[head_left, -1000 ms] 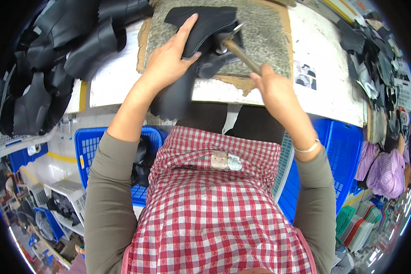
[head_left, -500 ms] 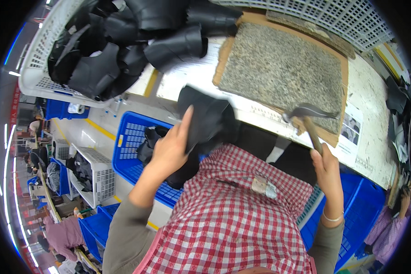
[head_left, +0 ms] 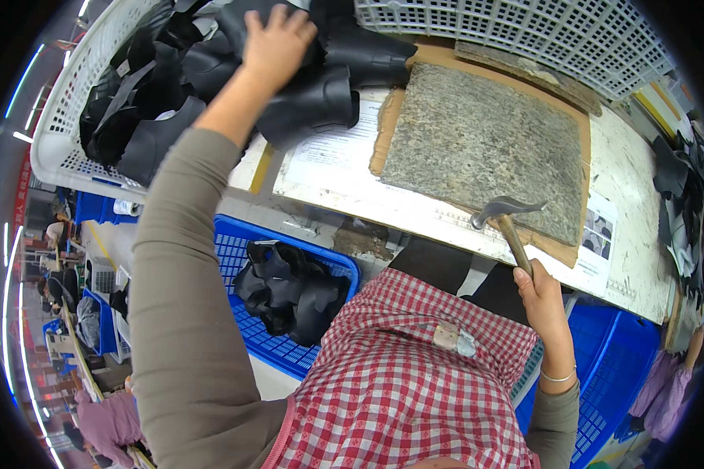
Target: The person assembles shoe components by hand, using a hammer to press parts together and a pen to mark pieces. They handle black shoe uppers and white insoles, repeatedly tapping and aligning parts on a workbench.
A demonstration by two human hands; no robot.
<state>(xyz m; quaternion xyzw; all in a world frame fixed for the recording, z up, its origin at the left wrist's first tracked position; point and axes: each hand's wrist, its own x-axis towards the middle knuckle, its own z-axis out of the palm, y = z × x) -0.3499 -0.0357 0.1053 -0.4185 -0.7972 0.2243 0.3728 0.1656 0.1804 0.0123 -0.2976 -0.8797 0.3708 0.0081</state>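
Note:
My left hand (head_left: pixel 278 48) reaches to the far left with its fingers spread, over a pile of black leather-like shoe uppers (head_left: pixel 309 105). Whether the fingertips touch the upper beneath them is hard to tell. The pile fills a white plastic basket (head_left: pixel 55 144) and spills past its right side. My right hand (head_left: pixel 544 301) is closed round the wooden handle of a hammer (head_left: pixel 516 242). Its metal head hangs over the near edge of a speckled stone slab (head_left: pixel 485 148), which lies on brown cardboard (head_left: pixel 383 133) on the white worktable (head_left: pixel 414 199).
A blue basket (head_left: pixel 231 293) with several black uppers stands below the table, left of my checkered apron. Another blue basket (head_left: pixel 618 375) is at my right. A white crate (head_left: pixel 516 31) is behind the slab. Dark pieces (head_left: pixel 680 203) hang at the far right, near another person's sleeve (head_left: pixel 661 391).
My left hand has left the black upper it held near my lap and moved up and left to the pile. The hammer has shifted slightly left and down in my right hand.

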